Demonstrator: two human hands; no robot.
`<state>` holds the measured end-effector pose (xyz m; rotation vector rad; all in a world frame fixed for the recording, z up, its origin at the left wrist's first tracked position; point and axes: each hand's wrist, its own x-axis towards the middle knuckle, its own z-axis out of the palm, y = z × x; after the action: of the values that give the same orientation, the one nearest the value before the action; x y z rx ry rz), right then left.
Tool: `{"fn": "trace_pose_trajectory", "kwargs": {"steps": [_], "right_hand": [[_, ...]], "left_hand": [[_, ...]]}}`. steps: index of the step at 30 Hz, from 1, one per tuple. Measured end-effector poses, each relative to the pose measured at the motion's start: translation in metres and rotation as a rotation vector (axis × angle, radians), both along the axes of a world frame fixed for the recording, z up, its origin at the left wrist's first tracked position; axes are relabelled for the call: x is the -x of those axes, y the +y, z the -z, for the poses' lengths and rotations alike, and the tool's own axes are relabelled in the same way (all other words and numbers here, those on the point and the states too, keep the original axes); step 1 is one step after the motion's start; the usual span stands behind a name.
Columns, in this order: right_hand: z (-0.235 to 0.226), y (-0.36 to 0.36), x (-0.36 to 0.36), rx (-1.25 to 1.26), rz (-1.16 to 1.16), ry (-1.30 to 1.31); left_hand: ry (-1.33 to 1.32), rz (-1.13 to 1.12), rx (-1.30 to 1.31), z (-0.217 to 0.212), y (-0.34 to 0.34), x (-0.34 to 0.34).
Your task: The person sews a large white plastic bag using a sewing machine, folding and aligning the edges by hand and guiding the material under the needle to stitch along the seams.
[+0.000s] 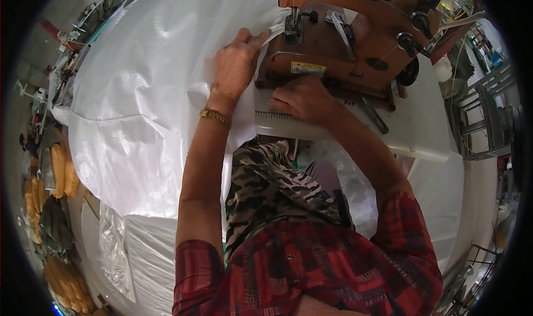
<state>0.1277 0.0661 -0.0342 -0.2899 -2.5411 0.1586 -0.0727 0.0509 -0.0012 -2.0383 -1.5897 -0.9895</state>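
A wide sheet of glossy white woven plastic fabric (133, 83) spreads over the left side. My left hand (236, 63), with a gold watch on its wrist, grips the sheet's gathered edge, fingertips pointing toward the presser foot (292, 30). The fabric edge runs up to the foot of an orange-brown sewing machine (355, 44). My right hand (304, 99) rests on the white table in front of the machine's base, fingers curled in a loose fist. Nothing shows in it, though its palm is hidden. A ruler scale (277, 115) lies beside its fingers.
A slim dark metal tool (375, 116) lies on the white tabletop (422, 124) right of my right hand. A grey slatted chair (486, 116) stands at the far right. Yellow bundles (65, 169) are on the floor at left. More white sheeting (152, 255) hangs low beside me.
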Motion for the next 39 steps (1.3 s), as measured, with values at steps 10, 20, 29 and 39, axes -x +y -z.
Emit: {"fn": "trace_pose_trajectory", "kwargs": {"steps": [10, 20, 29, 39], "right_hand": [[-0.004, -0.005, 0.0, 0.018, 0.042, -0.059], [-0.006, -0.002, 0.002, 0.035, 0.011, -0.059], [-0.01, -0.006, 0.002, 0.045, -0.041, -0.014], [0.0, -0.042, -0.082, -0.333, 0.517, 0.186]], "left_hand": [[-0.027, 0.005, 0.021, 0.004, 0.029, 0.002], [-0.47, -0.031, -0.111, 0.026, 0.043, 0.034], [-0.65, -0.17, -0.125, 0.039, 0.015, 0.045], [-0.431, -0.251, -0.137, 0.043, 0.014, 0.041]]}}
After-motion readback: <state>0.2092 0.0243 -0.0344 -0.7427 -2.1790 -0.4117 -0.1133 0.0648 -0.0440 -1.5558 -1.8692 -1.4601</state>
